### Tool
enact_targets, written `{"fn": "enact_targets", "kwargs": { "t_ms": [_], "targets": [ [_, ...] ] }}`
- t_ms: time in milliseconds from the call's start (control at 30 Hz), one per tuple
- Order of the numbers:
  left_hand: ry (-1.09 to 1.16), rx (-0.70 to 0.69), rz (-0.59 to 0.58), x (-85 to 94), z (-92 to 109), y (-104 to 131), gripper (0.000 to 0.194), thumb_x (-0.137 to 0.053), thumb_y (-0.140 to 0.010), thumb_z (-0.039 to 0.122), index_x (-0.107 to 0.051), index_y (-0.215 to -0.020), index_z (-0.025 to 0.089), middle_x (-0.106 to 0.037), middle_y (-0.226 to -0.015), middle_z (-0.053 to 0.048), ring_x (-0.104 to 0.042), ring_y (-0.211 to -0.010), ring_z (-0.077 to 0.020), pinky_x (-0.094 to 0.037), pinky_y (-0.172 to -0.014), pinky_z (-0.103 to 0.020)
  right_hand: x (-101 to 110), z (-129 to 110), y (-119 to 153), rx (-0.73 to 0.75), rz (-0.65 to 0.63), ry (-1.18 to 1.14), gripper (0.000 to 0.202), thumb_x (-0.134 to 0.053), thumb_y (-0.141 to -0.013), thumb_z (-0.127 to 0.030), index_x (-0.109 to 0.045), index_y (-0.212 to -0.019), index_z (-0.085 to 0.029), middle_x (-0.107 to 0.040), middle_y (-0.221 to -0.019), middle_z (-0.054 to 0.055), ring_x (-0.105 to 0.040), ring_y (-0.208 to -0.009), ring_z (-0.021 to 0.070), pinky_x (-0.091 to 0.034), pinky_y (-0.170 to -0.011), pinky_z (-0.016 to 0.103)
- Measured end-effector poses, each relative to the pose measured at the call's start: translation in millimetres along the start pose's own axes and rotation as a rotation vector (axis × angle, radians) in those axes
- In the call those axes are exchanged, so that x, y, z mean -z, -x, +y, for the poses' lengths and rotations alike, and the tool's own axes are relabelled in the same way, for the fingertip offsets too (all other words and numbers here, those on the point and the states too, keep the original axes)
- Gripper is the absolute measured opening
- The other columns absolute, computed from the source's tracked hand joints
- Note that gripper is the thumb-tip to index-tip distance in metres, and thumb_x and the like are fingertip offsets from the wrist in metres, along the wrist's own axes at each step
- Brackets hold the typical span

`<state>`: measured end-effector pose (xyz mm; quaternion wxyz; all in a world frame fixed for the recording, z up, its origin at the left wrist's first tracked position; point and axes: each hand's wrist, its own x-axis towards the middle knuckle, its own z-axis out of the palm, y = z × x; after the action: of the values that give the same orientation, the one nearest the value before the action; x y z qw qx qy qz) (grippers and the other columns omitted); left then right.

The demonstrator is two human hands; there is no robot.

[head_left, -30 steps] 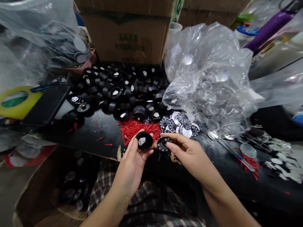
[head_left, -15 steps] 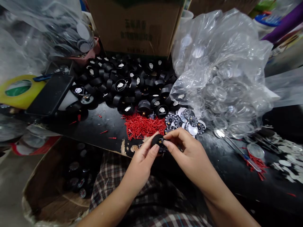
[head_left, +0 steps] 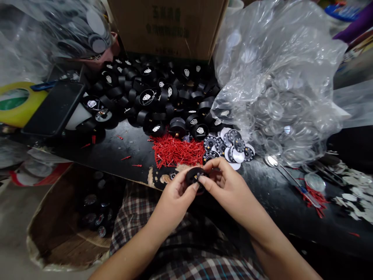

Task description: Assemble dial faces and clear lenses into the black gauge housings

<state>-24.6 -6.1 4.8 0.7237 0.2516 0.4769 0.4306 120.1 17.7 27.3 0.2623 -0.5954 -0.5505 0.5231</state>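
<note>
Between both hands, over the table's front edge, is a black round gauge case (head_left: 192, 173) with a printed dial face in its opening. My left hand (head_left: 174, 198) is closed around the case from the left, thumb at its near rim. From the other side, my right hand (head_left: 230, 182) grips it, thumb pressed on the dial and fingers bent at the far rim. The fingers partly cover the dial. Just beyond lie a heap of small red pointers (head_left: 177, 149) and a pile of loose black-and-white dials (head_left: 220, 147).
Many black gauge cases (head_left: 177, 125) spread across the back before a cardboard box (head_left: 166, 31). A plastic bag of clear round covers (head_left: 279, 105) stands right. A phone (head_left: 54, 109) and yellow tape roll (head_left: 21, 111) lie left. Below is a bin (head_left: 46, 229) with gauges.
The held gauge case has tilted, so more of its side shows, and my right thumb now reaches farther over the dial. The whole view has shifted slightly.
</note>
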Motion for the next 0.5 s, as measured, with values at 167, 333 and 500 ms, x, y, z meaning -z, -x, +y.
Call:
{"fn": "enact_targets", "kwargs": {
  "t_ms": [167,333,500],
  "targets": [
    [-0.2,0.008,-0.022,11.7,0,11,0.028,-0.063,-0.081,0.02,-0.068,-0.108,0.024,-0.07,-0.114,-0.004,-0.063,-0.108,-0.0229,-0.047,-0.096,-0.033,7,11,26,0.025,-0.112,0.073,0.018,-0.057,-0.087,-0.027,-0.053,-0.104,-0.023,-0.062,-0.1,0.005,-0.061,-0.086,0.017,-0.051,-0.076,0.032],
    [-0.095,-0.029,0.167,23.6,2,10,0.027,-0.065,-0.081,0.027,-0.066,-0.108,0.023,-0.071,-0.111,-0.004,-0.062,-0.11,-0.0242,-0.048,-0.097,-0.036,19,7,18,0.228,-0.068,0.537,0.012,-0.052,-0.091,-0.026,-0.064,-0.093,-0.023,-0.067,-0.095,0.004,-0.059,-0.092,0.0213,-0.042,-0.083,0.038],
    [0.069,0.002,0.129,14.8,2,8,0.022,-0.065,-0.081,0.025,-0.065,-0.103,0.021,-0.07,-0.11,-0.005,-0.061,-0.11,-0.0244,-0.049,-0.095,-0.038,4,2,-24,0.186,0.121,0.945,0.014,-0.052,-0.089,-0.026,-0.06,-0.08,-0.019,-0.067,-0.083,0.007,-0.06,-0.08,0.0249,-0.036,-0.072,0.039]
  ]
}}
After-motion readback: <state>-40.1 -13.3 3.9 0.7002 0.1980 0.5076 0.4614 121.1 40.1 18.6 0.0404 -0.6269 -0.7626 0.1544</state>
